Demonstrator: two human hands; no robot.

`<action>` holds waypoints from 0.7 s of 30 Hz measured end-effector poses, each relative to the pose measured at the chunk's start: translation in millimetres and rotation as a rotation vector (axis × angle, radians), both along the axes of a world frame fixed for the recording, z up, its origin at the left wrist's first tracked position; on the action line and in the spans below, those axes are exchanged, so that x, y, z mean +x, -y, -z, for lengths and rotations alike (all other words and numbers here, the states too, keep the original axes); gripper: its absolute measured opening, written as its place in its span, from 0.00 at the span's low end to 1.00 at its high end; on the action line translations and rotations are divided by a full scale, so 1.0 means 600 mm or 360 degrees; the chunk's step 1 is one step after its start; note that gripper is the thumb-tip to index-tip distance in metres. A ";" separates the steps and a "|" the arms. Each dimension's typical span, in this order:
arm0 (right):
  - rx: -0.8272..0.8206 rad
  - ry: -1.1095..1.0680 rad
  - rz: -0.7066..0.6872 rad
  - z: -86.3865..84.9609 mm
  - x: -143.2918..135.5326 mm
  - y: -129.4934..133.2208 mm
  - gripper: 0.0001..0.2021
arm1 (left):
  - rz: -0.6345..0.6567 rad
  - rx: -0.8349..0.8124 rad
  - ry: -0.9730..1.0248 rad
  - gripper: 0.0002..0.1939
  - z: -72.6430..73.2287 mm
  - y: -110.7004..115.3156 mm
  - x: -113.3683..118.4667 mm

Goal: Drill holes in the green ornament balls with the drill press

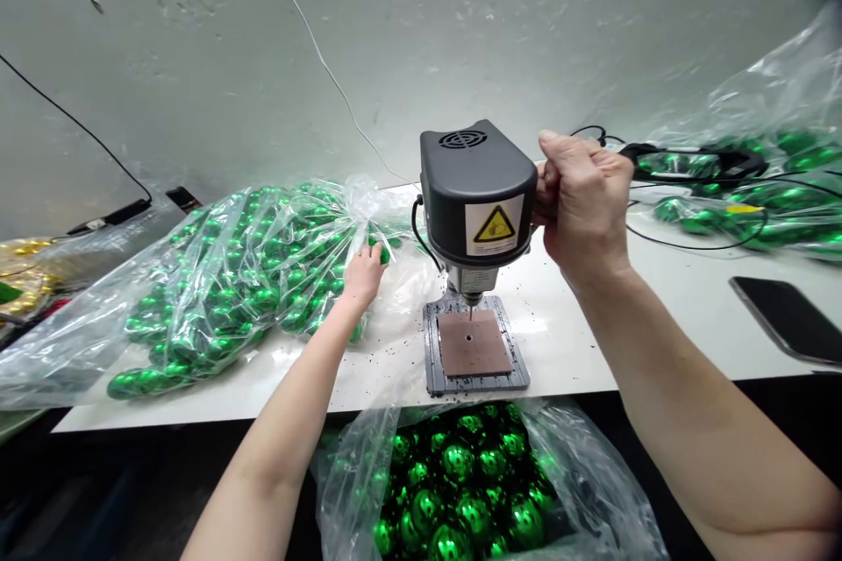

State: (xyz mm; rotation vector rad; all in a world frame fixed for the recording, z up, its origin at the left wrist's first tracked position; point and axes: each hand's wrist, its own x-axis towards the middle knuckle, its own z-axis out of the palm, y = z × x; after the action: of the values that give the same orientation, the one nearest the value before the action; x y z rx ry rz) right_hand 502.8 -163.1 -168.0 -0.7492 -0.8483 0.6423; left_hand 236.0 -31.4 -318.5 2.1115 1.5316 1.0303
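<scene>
A small black bench drill press [479,171] with a warning label stands mid-table. Its bit hangs above a brown square board [474,344] with a hole in it, lying on the grey slotted base [519,377]. My right hand [585,202] is closed in a fist at the right side of the drill head, around its feed handle, which the fingers mostly hide. My left hand [366,272] reaches to the mouth of a clear plastic bag [230,272] full of shiny green balls. Its fingers are closed on a green ball [384,252], partly covered by them.
Below the table's front edge, an open clear bag holds several green balls [460,465]. More bagged green balls [782,210] lie at the right, behind a black phone [786,316]. Dark shavings litter the white tabletop [579,351]. Gold balls [30,263] are at far left.
</scene>
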 end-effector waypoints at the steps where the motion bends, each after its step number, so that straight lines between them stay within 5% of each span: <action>1: 0.0003 -0.0004 -0.0004 0.000 0.000 0.000 0.21 | 0.0009 0.0060 0.0144 0.21 -0.009 0.016 0.000; 4: 0.0014 -0.0017 -0.0001 -0.002 -0.001 0.002 0.21 | 0.0037 -0.0119 0.0811 0.25 -0.029 0.075 0.008; 7: 0.0020 -0.0010 0.0005 -0.002 -0.001 0.003 0.22 | 0.0159 -0.0842 0.1562 0.22 -0.033 0.137 0.027; 10: 0.0029 -0.0003 0.0005 -0.002 -0.001 0.002 0.23 | 0.0233 -0.1358 0.1944 0.18 -0.024 0.183 0.048; 15: -0.0021 -0.0030 0.0037 -0.003 -0.001 0.000 0.23 | 0.0180 -0.1521 0.2128 0.15 0.002 0.214 0.071; 21: 0.0022 -0.0032 0.0013 -0.001 -0.003 0.002 0.23 | 0.0212 -0.1374 0.1826 0.18 0.039 0.229 0.082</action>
State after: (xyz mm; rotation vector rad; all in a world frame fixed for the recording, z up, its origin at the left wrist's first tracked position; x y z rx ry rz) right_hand 501.3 -164.0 -167.3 -0.7325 -0.8299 0.6351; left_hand 285.1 -168.8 -341.9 0.7368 0.9144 0.9687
